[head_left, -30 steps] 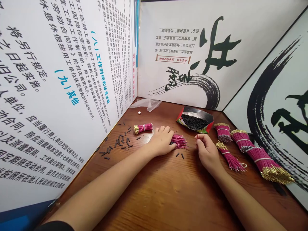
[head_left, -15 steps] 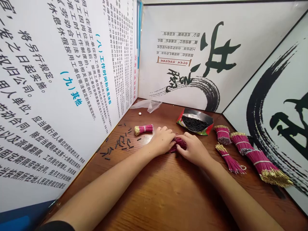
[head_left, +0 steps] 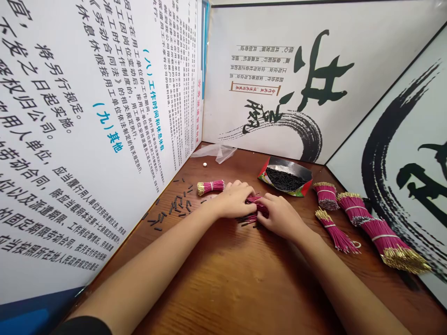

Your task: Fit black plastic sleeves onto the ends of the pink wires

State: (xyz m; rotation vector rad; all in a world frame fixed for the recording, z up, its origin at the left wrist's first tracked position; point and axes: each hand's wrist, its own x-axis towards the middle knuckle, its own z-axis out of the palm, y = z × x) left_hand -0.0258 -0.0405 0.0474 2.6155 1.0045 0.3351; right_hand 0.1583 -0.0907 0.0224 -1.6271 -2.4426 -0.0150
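Note:
My left hand (head_left: pixel 235 201) lies with curled fingers over the left side of a loose bunch of thin magenta wires (head_left: pixel 252 200) on the brown table. From the right, my right hand (head_left: pixel 279 213) closes its thumb and fingers round the same bunch. Dark ends of the wires stick out below the hands, and the fingers hide part of the bunch. A small banded wire bundle (head_left: pixel 211 187) with gold tips lies just beyond my left hand. Short black sleeves (head_left: pixel 181 204) are scattered to the left.
Behind the hands is an opened packet (head_left: pixel 284 179) full of black sleeves. Banded wire bundles (head_left: pixel 375 228) lie at the right, with a thinner bundle (head_left: pixel 335 232) beside them. A clear plastic bag (head_left: pixel 218 152) sits at the back. Printed panels (head_left: pixel 272 28) wall in the table.
My hands have moved slightly apart over the wires, and more of the bunch and its dark ends shows between and below them. The camera view has shifted a little.

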